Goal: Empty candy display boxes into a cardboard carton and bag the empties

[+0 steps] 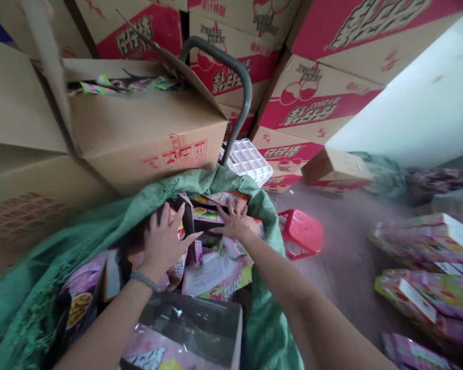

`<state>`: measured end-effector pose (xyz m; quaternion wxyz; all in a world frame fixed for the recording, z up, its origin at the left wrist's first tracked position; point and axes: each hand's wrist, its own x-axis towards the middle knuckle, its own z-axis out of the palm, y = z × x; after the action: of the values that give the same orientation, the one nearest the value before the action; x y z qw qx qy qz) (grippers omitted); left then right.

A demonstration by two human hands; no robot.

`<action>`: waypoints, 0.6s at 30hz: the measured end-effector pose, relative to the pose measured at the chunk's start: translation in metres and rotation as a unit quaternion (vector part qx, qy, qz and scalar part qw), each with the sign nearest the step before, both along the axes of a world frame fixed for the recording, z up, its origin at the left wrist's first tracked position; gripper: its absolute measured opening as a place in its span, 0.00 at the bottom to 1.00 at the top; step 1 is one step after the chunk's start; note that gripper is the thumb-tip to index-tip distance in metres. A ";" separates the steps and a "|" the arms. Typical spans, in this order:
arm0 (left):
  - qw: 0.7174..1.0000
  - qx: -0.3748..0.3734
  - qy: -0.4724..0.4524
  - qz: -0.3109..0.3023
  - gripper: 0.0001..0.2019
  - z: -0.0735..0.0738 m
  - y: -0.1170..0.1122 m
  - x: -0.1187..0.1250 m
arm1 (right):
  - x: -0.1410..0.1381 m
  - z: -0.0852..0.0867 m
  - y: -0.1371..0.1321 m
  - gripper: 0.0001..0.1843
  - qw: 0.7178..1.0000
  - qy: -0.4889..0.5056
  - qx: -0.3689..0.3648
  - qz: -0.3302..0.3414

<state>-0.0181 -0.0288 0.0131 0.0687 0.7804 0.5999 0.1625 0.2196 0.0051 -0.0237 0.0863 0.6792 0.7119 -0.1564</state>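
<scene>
A big green woven sack (266, 329) lies open in front of me, filled with several colourful printed boxes (216, 272). My left hand (165, 241) rests with fingers spread on the boxes near the sack's middle; a bead bracelet sits on its wrist. My right hand (233, 221) lies flat, fingers stretched out, on a box close to the sack's far rim. Neither hand grips anything. A pink box with a clear window (185, 334) lies nearest to me, under my forearms.
Cardboard cartons (146, 133) are stacked at left and along the back; one is open with packets inside. A grey trolley handle (243, 87) rises behind the sack. A red plastic stool (301, 234), a white crate (247, 159) and piles of boxes (428, 277) lie on the floor at right.
</scene>
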 end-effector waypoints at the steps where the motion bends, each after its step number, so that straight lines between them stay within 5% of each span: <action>1: 0.999 -0.016 0.025 -0.011 0.42 -0.019 0.007 0.008 | 0.002 -0.016 -0.002 0.50 1.000 -0.003 -0.017 -0.002; 7: 1.000 0.009 0.009 -0.020 0.44 -0.120 -0.016 0.032 | 0.001 -0.070 -0.041 0.51 0.997 -0.036 0.065 0.021; 11: 1.000 0.025 0.019 -0.002 0.36 -0.165 -0.028 0.044 | 0.002 -0.102 -0.043 0.50 0.994 -0.017 0.106 0.018; 18: 0.997 -0.034 0.073 0.022 0.28 -0.232 -0.011 0.060 | -0.020 -0.178 -0.017 0.47 0.994 0.028 0.102 0.008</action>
<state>0.0424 -0.0394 -0.2191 0.0480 0.7741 0.6253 0.0861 0.1997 -0.0118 -0.2016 -0.0018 0.6739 0.7319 -0.1010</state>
